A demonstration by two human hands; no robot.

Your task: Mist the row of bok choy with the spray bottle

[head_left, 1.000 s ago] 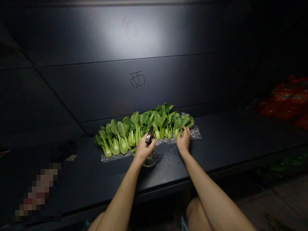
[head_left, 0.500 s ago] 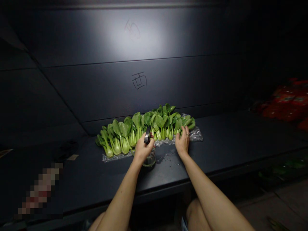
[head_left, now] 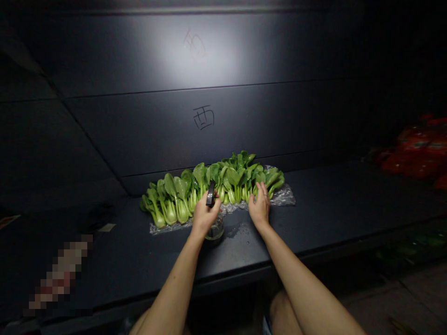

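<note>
Several heads of green bok choy (head_left: 181, 204) stand and lean in a row along the back of the dark bench, on crinkled clear plastic wrap (head_left: 284, 196). My left hand (head_left: 203, 215) is closed around a clear spray bottle (head_left: 215, 231) with a black trigger head, just in front of the row's middle. Toward the row's right end, my right hand (head_left: 260, 207) reaches up against the bok choy, fingers stretched out and appearing to touch the stalks and leaves. It grips nothing that I can see.
Water drops wet the dark bench (head_left: 244, 253) between my hands. Behind rises a dark panel (head_left: 157, 121) with a handwritten character. Red packages (head_left: 415, 149) lie at the far right, and a small pale card (head_left: 107, 227) at the left. Greens (head_left: 412, 249) show low on the right.
My right hand has shifted a little to the left along the bok choy. My left hand, with the spray bottle, has also moved slightly left. The row of bok choy looks the same.
</note>
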